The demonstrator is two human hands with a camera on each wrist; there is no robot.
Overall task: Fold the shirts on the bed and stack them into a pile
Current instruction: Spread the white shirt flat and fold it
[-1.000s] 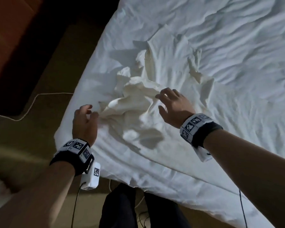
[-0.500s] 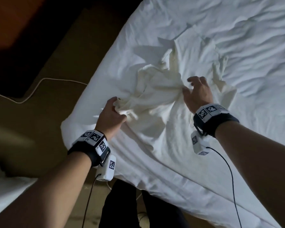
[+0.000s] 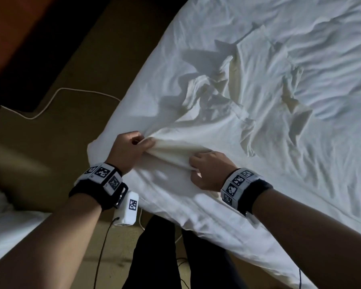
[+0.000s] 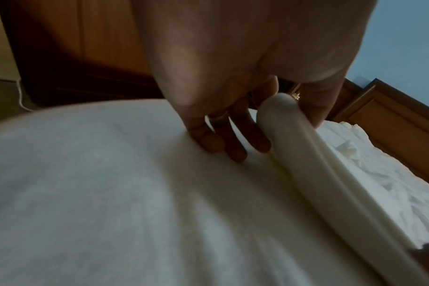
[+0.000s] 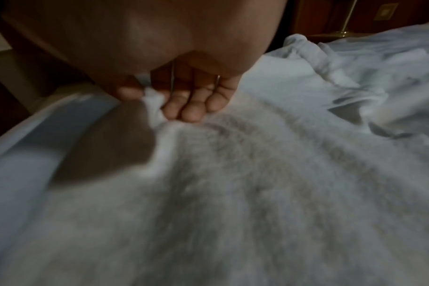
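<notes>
Both hands, apart over the crumpled cream cotton shirt (image 3: 227,122) half a second ago, now sit close together at the near corner of the white-sheeted bed (image 3: 331,49); left hand (image 3: 129,151) and right hand (image 3: 208,170) each pinch its near edge. Soft, light, limp, likely to slump, so best held at hem corners; remainder trails from that corner toward bed centre.
</notes>
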